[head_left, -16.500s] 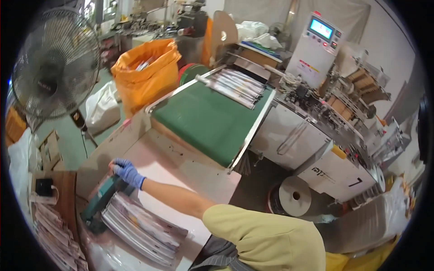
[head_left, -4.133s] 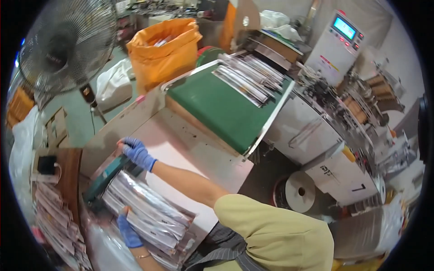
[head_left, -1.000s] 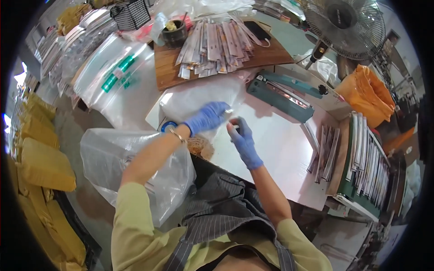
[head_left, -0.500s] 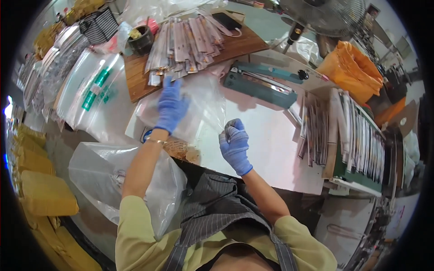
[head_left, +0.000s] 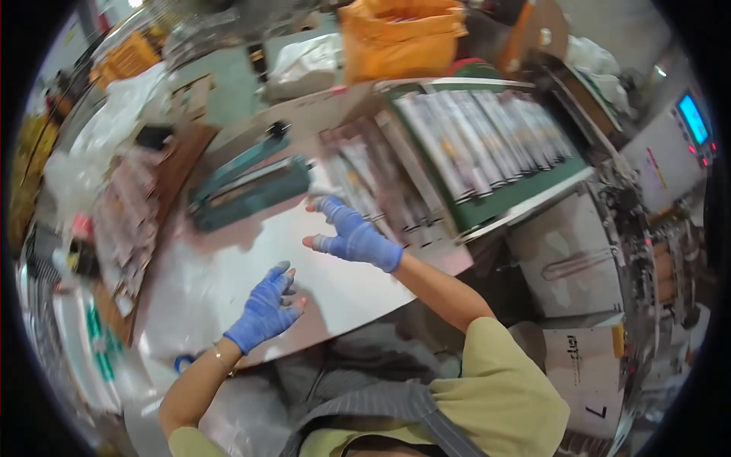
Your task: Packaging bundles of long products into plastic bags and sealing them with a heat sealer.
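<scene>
Left hand (head_left: 263, 314), lower left of centre: fingers apart, nothing held. Right hand (head_left: 356, 236), centre: fingers spread, empty. Loose packets (head_left: 354, 167), centre: not yet gripped. Packet row (head_left: 487, 137), upper right: on green belt (head_left: 525, 188).

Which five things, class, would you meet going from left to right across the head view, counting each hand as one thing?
Pile of narrow, pinkish packets → left hand in a blue knitted glove → right hand, gloved likewise → flat green conveyor belt → glowing blue rectangular screen.
</scene>
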`<action>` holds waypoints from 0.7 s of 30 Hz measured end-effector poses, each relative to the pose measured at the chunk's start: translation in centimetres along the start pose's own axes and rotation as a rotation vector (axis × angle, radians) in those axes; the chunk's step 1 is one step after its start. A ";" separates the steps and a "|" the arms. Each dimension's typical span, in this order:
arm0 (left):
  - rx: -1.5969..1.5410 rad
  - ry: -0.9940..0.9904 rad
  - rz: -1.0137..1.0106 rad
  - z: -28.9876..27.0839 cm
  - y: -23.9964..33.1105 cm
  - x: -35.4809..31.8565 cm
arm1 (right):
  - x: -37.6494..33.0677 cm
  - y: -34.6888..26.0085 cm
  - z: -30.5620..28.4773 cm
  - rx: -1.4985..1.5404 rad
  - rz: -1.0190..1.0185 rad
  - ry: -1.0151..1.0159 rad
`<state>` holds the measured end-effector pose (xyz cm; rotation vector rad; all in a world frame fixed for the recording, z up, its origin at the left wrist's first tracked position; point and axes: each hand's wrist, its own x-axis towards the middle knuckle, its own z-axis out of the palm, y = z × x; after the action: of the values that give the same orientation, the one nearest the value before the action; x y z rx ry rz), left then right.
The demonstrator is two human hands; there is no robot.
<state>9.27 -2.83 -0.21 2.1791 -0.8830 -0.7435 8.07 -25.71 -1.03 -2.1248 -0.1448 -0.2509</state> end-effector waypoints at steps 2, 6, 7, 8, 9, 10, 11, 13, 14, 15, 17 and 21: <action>0.127 0.133 0.058 4.1 -3.4 7.3 | 0.5 0.7 -6.7 -0.143 -0.182 0.295; 0.166 0.540 0.021 8.7 -1.4 20.7 | 0.8 11.8 -25.4 -0.666 0.166 0.770; 0.252 0.602 -0.017 9.7 -1.1 22.6 | -0.2 15.2 -29.8 -0.855 0.292 0.886; 0.237 0.580 0.034 11.0 0.5 24.2 | -2.9 18.9 -36.3 -1.013 0.435 0.931; 0.312 0.561 0.062 11.2 1.4 24.3 | -4.4 19.8 -40.4 -1.034 0.725 0.831; 0.385 0.546 0.087 11.4 2.2 24.4 | -5.9 20.8 -43.4 -1.171 0.913 0.833; 0.332 0.531 0.088 11.5 2.4 24.7 | -7.3 21.4 -46.4 -1.035 1.111 0.758; 0.335 0.545 0.107 11.4 1.4 24.6 | -7.2 21.0 -46.3 -1.093 1.310 0.843; 0.330 0.543 0.152 11.4 1.4 24.8 | -7.8 21.7 -47.5 -1.096 1.309 0.841; 0.315 0.549 0.186 11.4 1.5 24.9 | -8.7 22.6 -48.6 -1.059 1.330 0.763; 0.290 0.528 0.188 11.4 2.4 25.1 | -9.4 24.7 -49.1 -1.006 1.266 0.738; 0.151 0.553 0.231 12.0 1.5 26.4 | -5.6 24.7 -44.4 -1.036 0.787 0.558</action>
<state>16.45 -27.81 -13.10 2.1923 -0.8884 0.0484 2.17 -76.47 0.59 -2.7738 1.3838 -0.4919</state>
